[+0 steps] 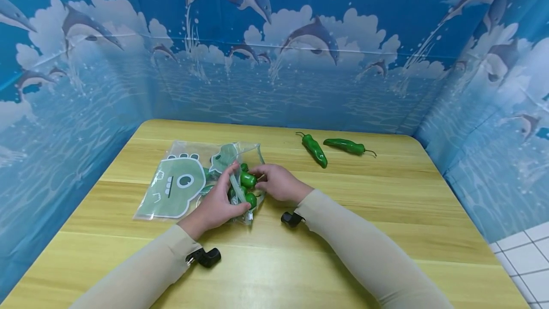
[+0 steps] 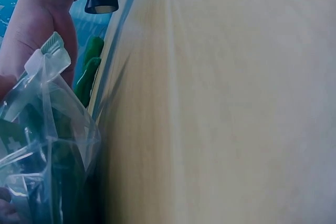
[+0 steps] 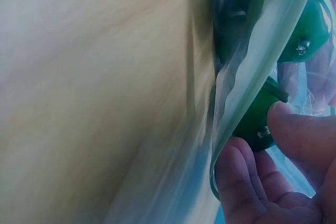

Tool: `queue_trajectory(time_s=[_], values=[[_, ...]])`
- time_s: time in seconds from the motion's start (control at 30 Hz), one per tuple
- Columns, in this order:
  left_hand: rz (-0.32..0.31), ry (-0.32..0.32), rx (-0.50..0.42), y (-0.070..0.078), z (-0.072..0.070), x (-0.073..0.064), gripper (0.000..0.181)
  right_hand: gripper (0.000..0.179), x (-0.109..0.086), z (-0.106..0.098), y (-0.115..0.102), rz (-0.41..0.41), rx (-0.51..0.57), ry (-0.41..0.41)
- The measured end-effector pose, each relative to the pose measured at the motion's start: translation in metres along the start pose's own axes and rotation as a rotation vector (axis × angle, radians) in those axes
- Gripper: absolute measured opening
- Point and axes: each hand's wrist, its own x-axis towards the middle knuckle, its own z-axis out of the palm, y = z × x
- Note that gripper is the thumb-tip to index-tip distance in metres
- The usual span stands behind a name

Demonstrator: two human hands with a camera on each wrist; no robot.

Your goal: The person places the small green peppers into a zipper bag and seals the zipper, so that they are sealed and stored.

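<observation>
A clear zip bag (image 1: 180,185) printed with a green one-eyed cartoon lies on the table, its mouth facing right. My left hand (image 1: 214,209) grips the bag by its mouth, thumb near the close corner and fingers on the far side. Several glossy green peppers (image 1: 248,180) sit just inside the opening. At that opening, my right hand (image 1: 279,182) pinches a green pepper (image 3: 254,124) between thumb and fingers, beside the zip strip (image 3: 283,40). Another round green pepper (image 3: 310,30) shows behind the strip. The bag's plastic partly hides the peppers deeper in.
Two long green chili peppers lie toward the back of the wooden table (image 1: 364,213): one slanted chili (image 1: 315,151) and one nearly level chili (image 1: 345,145) to its right. A blue dolphin curtain (image 1: 274,85) hangs around the table's back and sides.
</observation>
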Motion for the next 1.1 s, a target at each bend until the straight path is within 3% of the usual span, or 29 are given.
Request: queue_trajectory(time_s=[0.2, 0.4, 0.73, 1.1], values=[[-0.005, 0.0, -0.007, 0.0, 0.0, -0.001, 0.109, 0.046, -0.002, -0.002, 0.0, 0.004, 0.022, -0.017], [0.006, 0.001, -0.014, 0.001, 0.0, 0.0, 0.107, 0.049, -0.007, -0.009, 0.003, 0.041, 0.051, 0.018], [0.013, 0.01, -0.004, -0.001, 0.001, 0.0, 0.107, 0.049, -0.016, -0.037, 0.016, 0.066, 0.106, 0.16], [0.015, 0.018, -0.01, 0.003, 0.001, -0.002, 0.106, 0.062, -0.024, -0.072, 0.048, 0.149, 0.083, 0.298]])
